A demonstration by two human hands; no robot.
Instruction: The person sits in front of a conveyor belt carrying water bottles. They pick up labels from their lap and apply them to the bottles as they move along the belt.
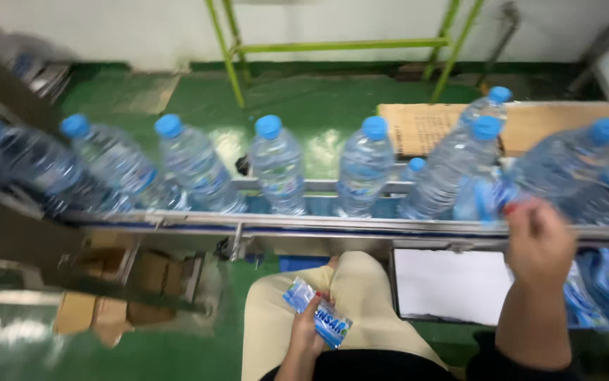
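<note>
Head view: the left hand (309,330) rests on the person's lap, its grip closed around a small stack of blue labels (316,321), below the conveyor (361,224). The right hand (538,240) reaches to the conveyor's right end, fingers pinched on a label at a clear bottle (555,176). More blue-capped bottles (276,166) stand in line on the conveyor.

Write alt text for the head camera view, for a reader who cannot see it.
A seated person's right hand reaches up to a clear water bottle on a metal conveyor, while the left hand holds a blue and white label sleeve over their lap. A row of blue-capped bottles stands along the conveyor above a green floor.
</note>
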